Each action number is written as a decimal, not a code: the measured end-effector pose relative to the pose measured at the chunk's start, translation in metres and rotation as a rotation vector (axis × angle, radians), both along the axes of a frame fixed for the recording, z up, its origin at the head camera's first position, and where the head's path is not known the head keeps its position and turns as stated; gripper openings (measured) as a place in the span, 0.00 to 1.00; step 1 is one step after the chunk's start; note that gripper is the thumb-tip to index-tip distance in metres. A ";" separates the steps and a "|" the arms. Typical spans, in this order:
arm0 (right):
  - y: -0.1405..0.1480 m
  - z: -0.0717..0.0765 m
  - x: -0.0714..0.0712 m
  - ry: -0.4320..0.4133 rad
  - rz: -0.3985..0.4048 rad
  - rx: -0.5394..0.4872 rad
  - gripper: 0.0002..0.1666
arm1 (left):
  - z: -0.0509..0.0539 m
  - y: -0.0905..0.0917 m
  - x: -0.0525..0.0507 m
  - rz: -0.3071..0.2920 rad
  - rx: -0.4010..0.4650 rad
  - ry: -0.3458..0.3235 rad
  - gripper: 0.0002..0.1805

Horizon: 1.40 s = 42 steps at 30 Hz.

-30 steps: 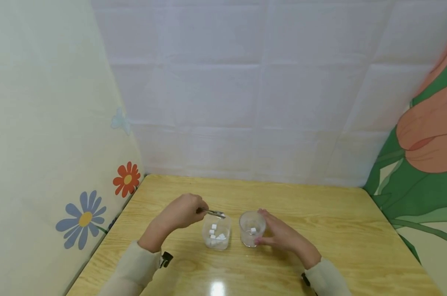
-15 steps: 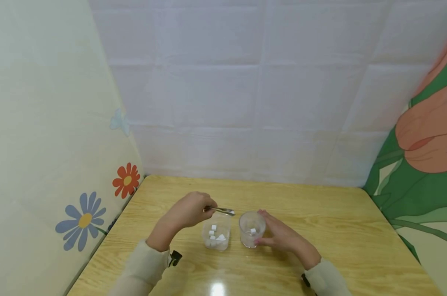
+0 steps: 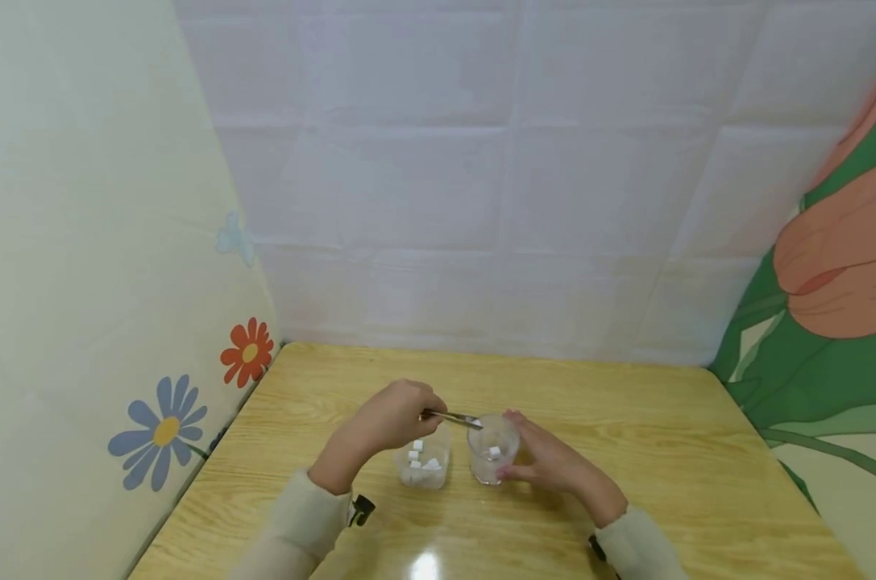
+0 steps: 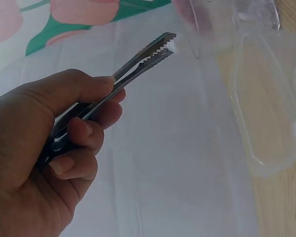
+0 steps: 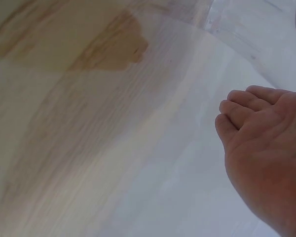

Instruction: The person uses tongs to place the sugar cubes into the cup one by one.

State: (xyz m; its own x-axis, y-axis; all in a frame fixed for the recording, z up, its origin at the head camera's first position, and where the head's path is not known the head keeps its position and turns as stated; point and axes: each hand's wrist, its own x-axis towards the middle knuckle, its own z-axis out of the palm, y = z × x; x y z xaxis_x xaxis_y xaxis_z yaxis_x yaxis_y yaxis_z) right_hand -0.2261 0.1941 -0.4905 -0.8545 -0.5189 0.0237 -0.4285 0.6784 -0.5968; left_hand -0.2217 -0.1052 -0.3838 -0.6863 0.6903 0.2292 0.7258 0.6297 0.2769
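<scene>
My left hand [image 3: 397, 415] grips small metal tongs [image 4: 126, 83] between thumb and curled fingers. At their serrated tips sits a white cube [image 4: 173, 45]. In the head view the tongs reach over the near-left rim of a clear cup [image 3: 483, 473], which stands upright on the table with a white cube [image 3: 494, 453] inside. My right hand [image 3: 557, 459] holds the cup from its right side, thumb in front and fingers behind. Beneath my left hand is a clear square container [image 3: 425, 483] with several white cubes [image 3: 418, 445] in it.
The wooden table [image 3: 626, 419] carries the cup and container side by side. White cloth [image 3: 423, 201] hangs behind it. Flower-printed fabric walls [image 3: 165, 431] flank both sides.
My left hand has moved right with the tongs and cube, from above the container to the cup's rim. The right hand and cup stay nearly still.
</scene>
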 end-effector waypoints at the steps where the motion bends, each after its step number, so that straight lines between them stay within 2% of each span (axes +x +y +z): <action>1: 0.000 0.000 0.000 -0.003 -0.001 0.000 0.64 | -0.001 0.001 0.000 -0.004 0.000 -0.004 0.07; 15: -0.004 0.002 0.002 0.013 0.008 0.004 0.65 | -0.016 0.014 -0.002 -0.002 -0.003 -0.052 0.06; 23: -0.003 0.000 0.001 0.029 0.002 0.013 0.65 | -0.022 0.021 -0.003 -0.006 -0.038 -0.029 0.05; 27: -0.003 0.000 0.001 0.042 0.009 0.011 0.65 | -0.024 0.023 -0.003 -0.005 -0.051 -0.051 0.06; 31: 0.001 -0.002 -0.004 0.044 0.026 0.008 0.65 | -0.027 0.029 -0.007 0.004 -0.063 -0.071 0.07; 42: 0.012 -0.001 -0.021 0.038 0.057 0.005 0.64 | -0.026 0.045 -0.016 0.015 -0.077 -0.056 0.13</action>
State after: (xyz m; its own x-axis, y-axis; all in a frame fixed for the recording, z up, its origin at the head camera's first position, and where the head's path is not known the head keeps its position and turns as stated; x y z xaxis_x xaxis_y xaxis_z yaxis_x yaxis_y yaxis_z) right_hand -0.2467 0.2061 -0.4920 -0.8224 -0.5665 0.0531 -0.4886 0.6553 -0.5761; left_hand -0.2378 -0.0606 -0.4096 -0.7066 0.6943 0.1368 0.7012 0.6612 0.2667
